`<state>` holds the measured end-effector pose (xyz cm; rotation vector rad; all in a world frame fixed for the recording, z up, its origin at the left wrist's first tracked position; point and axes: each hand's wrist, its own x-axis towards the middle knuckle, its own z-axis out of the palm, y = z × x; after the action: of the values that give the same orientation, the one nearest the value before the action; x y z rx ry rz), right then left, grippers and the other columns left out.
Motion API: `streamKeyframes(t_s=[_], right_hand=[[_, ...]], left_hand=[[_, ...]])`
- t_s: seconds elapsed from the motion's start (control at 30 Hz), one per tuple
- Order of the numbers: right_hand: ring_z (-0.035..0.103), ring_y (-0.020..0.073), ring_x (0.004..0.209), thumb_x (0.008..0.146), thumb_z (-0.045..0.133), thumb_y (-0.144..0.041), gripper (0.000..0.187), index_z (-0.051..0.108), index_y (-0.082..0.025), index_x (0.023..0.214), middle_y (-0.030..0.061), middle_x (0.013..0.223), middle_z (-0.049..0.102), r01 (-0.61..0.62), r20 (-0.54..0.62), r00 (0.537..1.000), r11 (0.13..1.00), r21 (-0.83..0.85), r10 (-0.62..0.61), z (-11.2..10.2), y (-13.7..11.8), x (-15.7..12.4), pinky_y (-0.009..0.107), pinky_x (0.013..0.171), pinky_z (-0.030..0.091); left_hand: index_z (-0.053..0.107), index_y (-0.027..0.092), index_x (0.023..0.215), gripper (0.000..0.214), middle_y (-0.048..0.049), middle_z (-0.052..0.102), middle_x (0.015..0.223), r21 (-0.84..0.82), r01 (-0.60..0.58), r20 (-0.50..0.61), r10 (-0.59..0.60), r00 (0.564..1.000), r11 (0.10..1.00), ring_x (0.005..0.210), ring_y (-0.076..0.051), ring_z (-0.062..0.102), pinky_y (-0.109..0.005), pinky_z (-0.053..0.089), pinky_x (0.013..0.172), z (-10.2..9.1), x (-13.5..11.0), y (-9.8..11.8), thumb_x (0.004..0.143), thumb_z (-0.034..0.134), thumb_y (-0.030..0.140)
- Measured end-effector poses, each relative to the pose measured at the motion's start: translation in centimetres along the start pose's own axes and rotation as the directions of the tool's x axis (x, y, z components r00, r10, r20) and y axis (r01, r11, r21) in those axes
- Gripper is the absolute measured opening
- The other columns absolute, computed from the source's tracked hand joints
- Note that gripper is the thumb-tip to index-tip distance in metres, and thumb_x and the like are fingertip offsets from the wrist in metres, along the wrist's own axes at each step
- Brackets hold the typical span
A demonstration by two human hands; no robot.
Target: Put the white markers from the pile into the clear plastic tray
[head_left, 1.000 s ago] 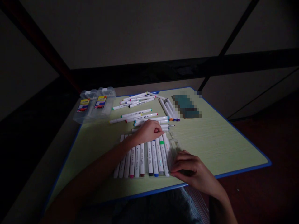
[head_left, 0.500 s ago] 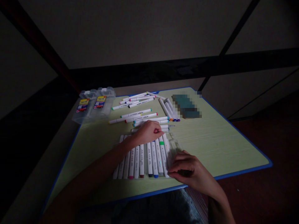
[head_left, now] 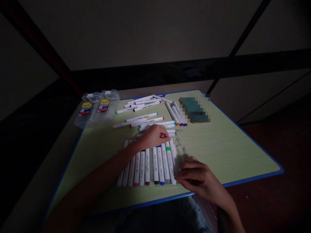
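A row of white markers (head_left: 142, 168) lies side by side in a clear plastic tray (head_left: 182, 150) near the table's front. My left hand (head_left: 155, 136) reaches over the row, its fingers pinched at the far end of the rightmost marker (head_left: 172, 161). At that marker's near end my right hand (head_left: 198, 176) also has thumb and fingers drawn together on it. The tray's right side shows bare slots, partly shaded by the right hand. My left hand and forearm hide the upper parts of several markers.
Loose markers (head_left: 147, 120) are scattered beyond the tray. Several grey-white markers (head_left: 173, 111) stand apart to their right, beside a blurred teal object (head_left: 194, 110). Two clear cases (head_left: 97, 110) with labels sit at the far left corner. The green table (head_left: 233, 152) has a blue edge.
Both hands keep nearly the same pose at the rightmost marker. The view has shifted only slightly.
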<state>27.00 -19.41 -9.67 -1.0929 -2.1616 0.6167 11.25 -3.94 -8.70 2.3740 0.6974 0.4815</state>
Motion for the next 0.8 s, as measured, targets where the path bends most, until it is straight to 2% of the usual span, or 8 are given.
streamKeyframes(t_s=[0.2,0.43,0.8], right_hand=[[0.056,0.0122,0.067,0.081,0.058,-0.025,0.011,0.068,-0.022,0.077,-0.0008,0.066,0.062,-0.01,-0.014,1.0,0.998,0.059,0.01,0.02,0.21,0.1,0.031,0.066,0.04],[0.056,0.0118,0.066,0.08,0.06,-0.022,0.008,0.067,-0.021,0.075,-0.0013,0.066,0.062,-0.009,-0.01,1.0,0.999,0.037,0.01,0.02,0.05,0.16,0.03,0.066,0.039],[0.055,0.0114,0.066,0.083,0.055,-0.024,0.015,0.066,-0.021,0.074,-0.0015,0.065,0.06,-0.006,0.022,1.0,1.0,0.005,0.006,-0.17,-0.09,0.05,0.031,0.067,0.038]], left_hand=[[0.064,0.011,0.062,0.011,0.0025,0.048,0.055,0.003,-0.003,0.005,0.003,1.0,1.0,0.052,-0.007,0.041,-0.021,0.031,0.051,-0.04,0.02,0.06,0.071,0.058,0.013],[0.065,0.011,0.063,0.011,0.0024,0.049,0.055,0.001,-0.003,0.001,0.003,1.0,1.0,0.052,-0.007,0.041,-0.021,0.03,0.05,0.09,0.04,-0.08,0.071,0.059,0.014],[0.065,0.011,0.062,0.012,0.0015,0.051,0.056,0.006,0.021,0.016,-0.021,1.0,1.0,0.052,-0.007,0.042,-0.021,0.031,0.051,-0.11,0.11,0.21,0.071,0.058,0.014]])
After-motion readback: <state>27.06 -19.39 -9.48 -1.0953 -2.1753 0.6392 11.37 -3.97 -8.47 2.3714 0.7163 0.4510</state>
